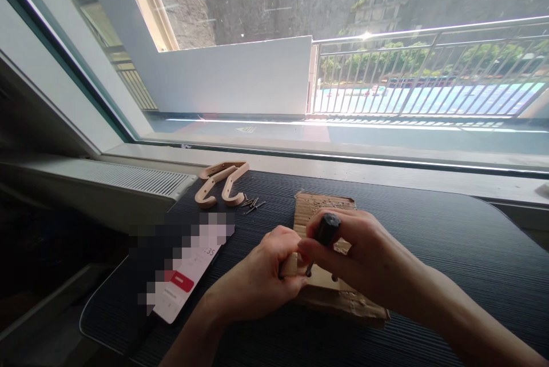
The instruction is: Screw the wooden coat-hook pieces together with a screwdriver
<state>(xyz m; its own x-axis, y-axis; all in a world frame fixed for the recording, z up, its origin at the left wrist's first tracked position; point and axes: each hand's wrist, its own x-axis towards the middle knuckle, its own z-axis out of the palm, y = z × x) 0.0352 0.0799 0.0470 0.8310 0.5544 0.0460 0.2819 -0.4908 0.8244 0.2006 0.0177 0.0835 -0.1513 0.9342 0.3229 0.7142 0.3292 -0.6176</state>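
Note:
My right hand (364, 255) is closed around a black-handled screwdriver (325, 232), held upright with its tip pointing down onto a small pale wooden piece (319, 282). That piece lies on a worn cardboard sheet (313, 207). My left hand (261, 278) is curled at the left end of the wooden piece, with its fingers pinched beside the screwdriver's shaft. Two pale wooden hooks (221, 183) lie further back on the left, with several dark screws (253, 203) next to them.
Everything sits on a dark ribbed mat (450, 241) at a window sill. A phone (186, 278) lies on the mat's left side. A white vent grille (132, 177) runs along the left. Beyond the glass are a balcony and a railing (429, 75).

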